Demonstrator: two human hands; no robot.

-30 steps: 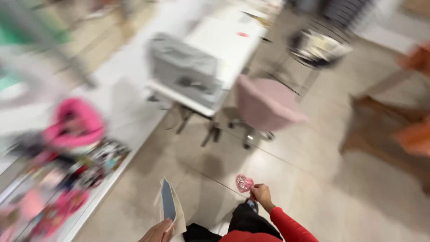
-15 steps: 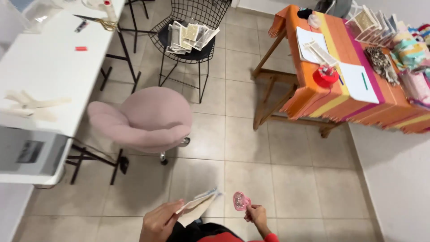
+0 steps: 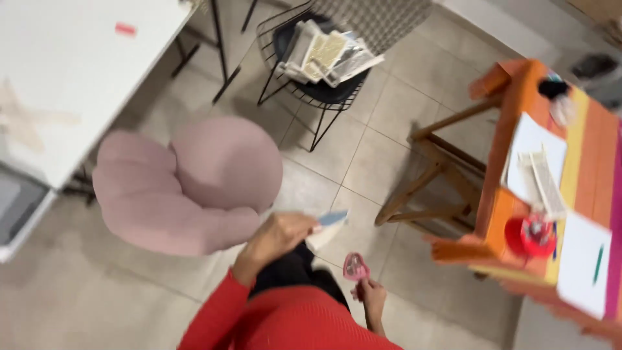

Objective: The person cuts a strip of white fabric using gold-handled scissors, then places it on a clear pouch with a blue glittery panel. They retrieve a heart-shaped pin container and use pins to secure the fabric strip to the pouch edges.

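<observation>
I look down over my red sleeves at a tiled floor. My left hand point(image 3: 280, 236) grips a flat card or booklet point(image 3: 327, 228) with a blue edge, held out in front of my body. My right hand point(image 3: 370, 295) is lower and to the right, and it holds a small pink heart-shaped object point(image 3: 356, 266) by its lower end. The picture is blurred by motion, so finer detail of both items is lost.
A pink padded swivel chair point(image 3: 188, 185) stands just left of my hands. A white table point(image 3: 71, 78) is at far left. A black wire chair point(image 3: 324, 71) holds stacked papers. An orange-covered wooden table point(image 3: 518, 188) with papers and a red dish point(image 3: 531, 236) is at right.
The view has swung from the white table and left shelf round to the right, toward the orange table. The booklet in my left hand has tipped from upright to nearly flat.
</observation>
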